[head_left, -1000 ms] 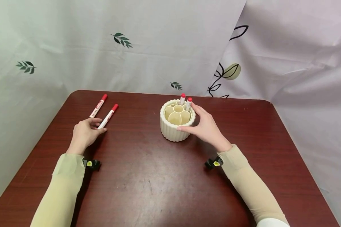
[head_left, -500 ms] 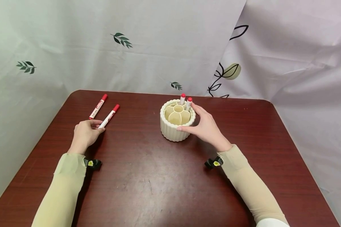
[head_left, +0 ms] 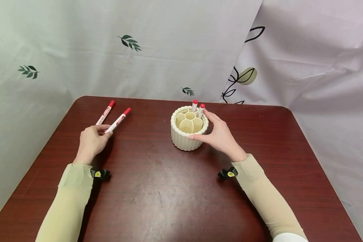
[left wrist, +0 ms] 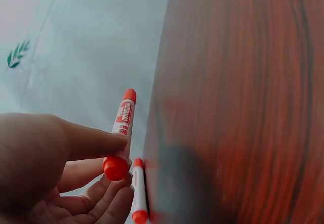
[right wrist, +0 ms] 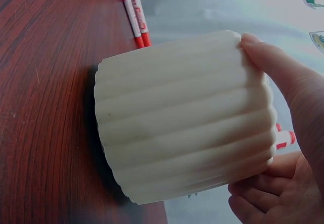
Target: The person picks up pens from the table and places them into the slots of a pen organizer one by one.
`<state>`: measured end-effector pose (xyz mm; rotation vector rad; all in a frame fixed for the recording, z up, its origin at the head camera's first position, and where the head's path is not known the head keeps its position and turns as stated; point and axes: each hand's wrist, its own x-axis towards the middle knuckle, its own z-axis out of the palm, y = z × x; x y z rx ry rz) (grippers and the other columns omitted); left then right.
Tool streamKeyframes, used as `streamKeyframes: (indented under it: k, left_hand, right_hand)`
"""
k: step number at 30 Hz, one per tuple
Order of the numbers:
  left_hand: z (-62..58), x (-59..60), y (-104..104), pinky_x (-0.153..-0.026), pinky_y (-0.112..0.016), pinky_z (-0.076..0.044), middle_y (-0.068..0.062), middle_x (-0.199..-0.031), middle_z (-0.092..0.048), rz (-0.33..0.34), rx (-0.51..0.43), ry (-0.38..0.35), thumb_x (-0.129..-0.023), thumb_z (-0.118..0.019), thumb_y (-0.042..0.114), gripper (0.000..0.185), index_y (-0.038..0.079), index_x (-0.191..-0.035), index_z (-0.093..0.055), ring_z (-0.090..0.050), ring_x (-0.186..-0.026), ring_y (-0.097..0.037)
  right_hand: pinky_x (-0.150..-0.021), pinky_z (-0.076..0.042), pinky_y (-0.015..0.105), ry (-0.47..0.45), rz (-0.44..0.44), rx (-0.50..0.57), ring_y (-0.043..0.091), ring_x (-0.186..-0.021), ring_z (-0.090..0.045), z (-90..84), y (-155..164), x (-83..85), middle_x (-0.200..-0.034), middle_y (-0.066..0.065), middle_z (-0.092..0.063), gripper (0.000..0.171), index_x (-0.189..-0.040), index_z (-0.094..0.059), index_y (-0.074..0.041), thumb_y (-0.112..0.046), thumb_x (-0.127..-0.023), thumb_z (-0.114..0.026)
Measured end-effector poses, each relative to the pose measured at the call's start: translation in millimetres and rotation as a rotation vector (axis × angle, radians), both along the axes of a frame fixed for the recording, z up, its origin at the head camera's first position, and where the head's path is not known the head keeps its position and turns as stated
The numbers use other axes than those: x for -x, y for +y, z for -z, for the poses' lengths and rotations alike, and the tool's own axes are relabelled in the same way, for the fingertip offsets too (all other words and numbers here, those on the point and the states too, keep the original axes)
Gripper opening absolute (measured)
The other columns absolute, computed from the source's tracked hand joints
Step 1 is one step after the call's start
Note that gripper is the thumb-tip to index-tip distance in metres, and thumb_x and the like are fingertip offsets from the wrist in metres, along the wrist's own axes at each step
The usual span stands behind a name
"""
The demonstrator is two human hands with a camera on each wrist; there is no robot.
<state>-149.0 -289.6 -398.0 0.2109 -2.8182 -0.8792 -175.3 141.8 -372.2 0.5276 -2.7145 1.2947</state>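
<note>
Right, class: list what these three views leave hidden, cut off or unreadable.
- Marker label: too small to read in the head view, blurred in the left wrist view.
- Pen holder compartments: right wrist view shows only its ribbed wall.
- Second marker: cut off by the left wrist frame's bottom edge.

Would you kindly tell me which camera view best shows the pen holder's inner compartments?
The head view: it looks down into the pen holder and its petal-shaped compartments. The right wrist view shows only its ribbed outer wall; the left wrist view misses it.

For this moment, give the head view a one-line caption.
Left hand pinches a red-capped marker; right hand holds the ribbed pen holder.
</note>
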Motion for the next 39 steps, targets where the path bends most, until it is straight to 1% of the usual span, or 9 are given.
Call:
streamKeyframes:
  k: [4, 10, 17, 21, 25, 27, 32, 36, 39]
  left_hand:
    - [-1.6, 0.8, 8.9, -0.065, -0.038, -0.039, -0.018, -0.090, -0.072, 0.024, -0.013, 0.044, -0.096, -0.069, 0.015, 0.029, -0.001, -0.120, -0.073, -0.057, -0.077, -0.030]
    - [-3.2, 3.1, 20.4, -0.059, -0.031, -0.039, -0.015, -0.088, -0.072, 0.042, -0.037, 0.100, -0.097, -0.070, 0.018, 0.027, 0.001, -0.117, -0.075, -0.057, -0.072, -0.024]
    - [-7.5, 8.7, 37.3, -0.060, -0.032, -0.037, -0.013, -0.082, -0.070, 0.073, -0.056, 0.189, -0.099, -0.068, 0.019, 0.024, 0.002, -0.114, -0.076, -0.053, -0.069, -0.024]
    - [-12.2, 11.6, 47.4, -0.060, -0.031, -0.036, -0.013, -0.082, -0.069, 0.090, -0.087, 0.212, -0.101, -0.067, 0.023, 0.027, 0.002, -0.115, -0.076, -0.051, -0.069, -0.023]
    - [-17.3, 15.0, 56.8, -0.062, -0.030, -0.037, -0.013, -0.085, -0.070, 0.098, -0.128, 0.213, -0.102, -0.066, 0.025, 0.027, 0.004, -0.117, -0.076, -0.050, -0.070, -0.022]
    - [-19.7, 17.2, 61.0, -0.063, -0.030, -0.037, -0.014, -0.090, -0.072, 0.099, -0.149, 0.218, -0.101, -0.067, 0.025, 0.028, 0.004, -0.118, -0.075, -0.051, -0.073, -0.022]
    - [-25.3, 22.8, 70.1, -0.064, -0.025, -0.039, -0.012, -0.101, -0.073, 0.090, -0.212, 0.251, -0.099, -0.070, 0.025, 0.028, 0.006, -0.120, -0.075, -0.057, -0.080, -0.021]
    - [-29.9, 26.7, 77.1, -0.072, -0.019, -0.045, -0.011, -0.104, -0.072, 0.069, -0.281, 0.307, -0.097, -0.073, 0.023, 0.030, 0.008, -0.123, -0.074, -0.064, -0.089, -0.020]
    - [-33.9, 29.4, 83.1, -0.079, -0.018, -0.049, -0.009, -0.104, -0.071, 0.063, -0.359, 0.363, -0.095, -0.076, 0.020, 0.030, 0.007, -0.122, -0.074, -0.066, -0.091, -0.016]
  right_hand:
    - [-0.112, -0.037, 0.039, 0.004, 0.004, 0.001, 0.012, -0.137, -0.044, 1.2, 0.5, 0.6, -0.152, -0.004, -0.047, 0.115, -0.158, -0.038, -0.016, -0.062, -0.066, -0.090]
    - [-0.112, -0.038, 0.040, 0.005, 0.002, 0.003, 0.013, -0.137, -0.044, 2.3, 0.7, 0.7, -0.152, -0.004, -0.047, 0.115, -0.159, -0.038, -0.016, -0.062, -0.066, -0.090]
    - [-0.111, -0.038, 0.040, 0.004, 0.002, 0.003, 0.013, -0.137, -0.043, 2.6, 0.8, 0.5, -0.152, -0.004, -0.046, 0.115, -0.159, -0.037, -0.016, -0.062, -0.067, -0.090]
    - [-0.111, -0.038, 0.039, 0.001, 0.003, 0.009, 0.011, -0.137, -0.043, 2.6, 0.7, 0.6, -0.152, -0.005, -0.046, 0.115, -0.159, -0.037, -0.017, -0.062, -0.067, -0.089]
    - [-0.111, -0.038, 0.038, 0.002, -0.001, 0.011, 0.010, -0.137, -0.043, 2.1, 0.5, 0.9, -0.153, -0.006, -0.045, 0.115, -0.159, -0.037, -0.018, -0.062, -0.067, -0.089]
    - [-0.111, -0.038, 0.038, 0.004, -0.002, 0.010, 0.010, -0.137, -0.043, 1.7, 0.7, 1.2, -0.153, -0.006, -0.045, 0.115, -0.159, -0.037, -0.017, -0.062, -0.067, -0.089]
    - [-0.112, -0.038, 0.039, 0.006, -0.002, 0.005, 0.011, -0.137, -0.043, 1.3, 1.2, 2.0, -0.153, -0.005, -0.046, 0.115, -0.158, -0.038, -0.017, -0.062, -0.066, -0.090]
    - [-0.112, -0.038, 0.039, 0.006, 0.000, 0.005, 0.011, -0.137, -0.043, 1.5, 0.9, 2.1, -0.153, -0.005, -0.046, 0.115, -0.158, -0.038, -0.017, -0.063, -0.066, -0.089]
    - [-0.112, -0.038, 0.039, 0.004, 0.002, 0.008, 0.010, -0.136, -0.043, 2.0, 0.9, 2.0, -0.152, -0.006, -0.046, 0.115, -0.158, -0.038, -0.018, -0.063, -0.066, -0.089]
